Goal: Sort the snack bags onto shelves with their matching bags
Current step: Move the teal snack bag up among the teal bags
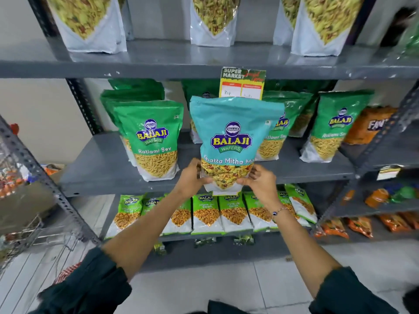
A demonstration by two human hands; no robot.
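A teal Khatta Mitha Mix bag (233,137) stands upright at the front edge of the middle shelf (102,168). My left hand (192,177) grips its lower left corner and my right hand (260,180) its lower right corner. Green Ratlami Sev bags (152,141) stand on the same shelf to the left, behind and to the right (335,125). On the top shelf (158,62) stand white-bottomed bags of yellow-green mix (88,21), their tops cut off by the frame. The bottom shelf holds several light-green Chana Jor Garam bags (206,214).
A yellow price tag (241,83) hangs from the top shelf just above the teal bag. An orange bag (369,125) sits at the far right. Another rack (385,200) with orange packets stands to the right. A wire basket (27,234) and rack stand to the left.
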